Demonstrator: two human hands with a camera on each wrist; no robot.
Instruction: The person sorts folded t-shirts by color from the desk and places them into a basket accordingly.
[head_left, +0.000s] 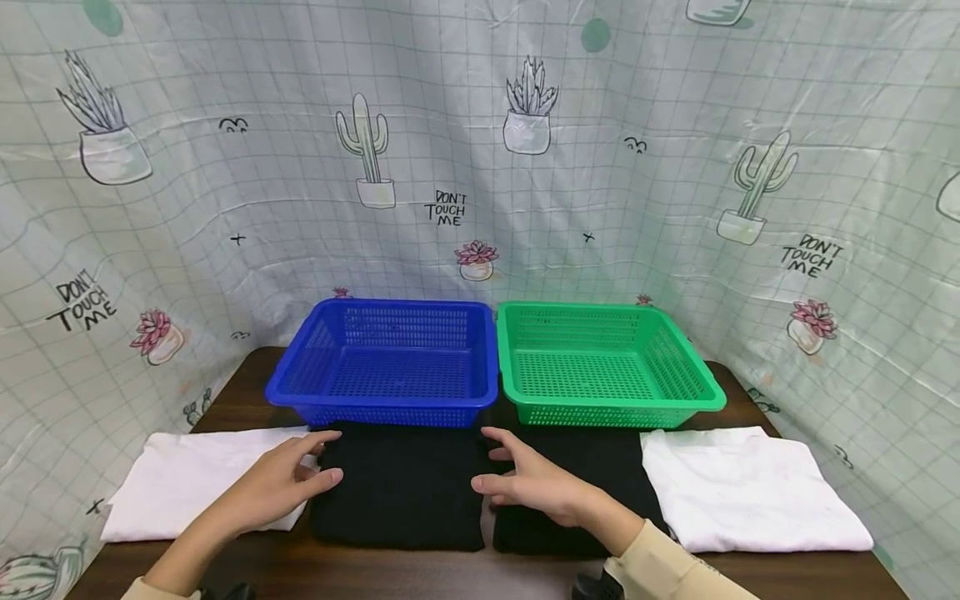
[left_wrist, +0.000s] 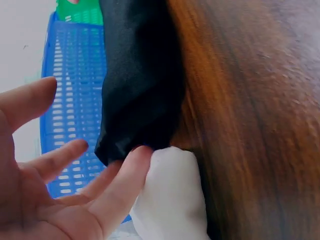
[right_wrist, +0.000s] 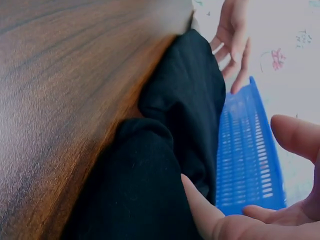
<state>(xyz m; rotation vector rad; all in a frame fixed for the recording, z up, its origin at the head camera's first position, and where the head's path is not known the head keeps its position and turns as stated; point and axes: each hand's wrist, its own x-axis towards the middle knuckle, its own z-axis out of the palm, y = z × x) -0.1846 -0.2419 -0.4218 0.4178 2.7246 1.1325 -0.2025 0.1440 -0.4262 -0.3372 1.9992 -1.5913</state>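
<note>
A folded black cloth (head_left: 401,492) lies in front of the blue basket (head_left: 382,412), with a hand at each side. My left hand (head_left: 277,483) is at its left edge, fingers spread and relaxed, above the folded white cloth (head_left: 195,467). In the left wrist view, a fingertip is close to where the black cloth (left_wrist: 142,75) meets the white one (left_wrist: 172,195); contact is unclear. My right hand (head_left: 532,479) is over the border between that cloth and a second folded black cloth (head_left: 592,467), fingers apart. Neither hand holds anything.
A green basket (head_left: 615,415) stands right of the blue one, their rims side by side; both show bare slotted floors. Another folded white cloth (head_left: 757,492) lies at the right. Behind the dark wooden table (head_left: 390,575) hangs a patterned curtain (head_left: 420,50).
</note>
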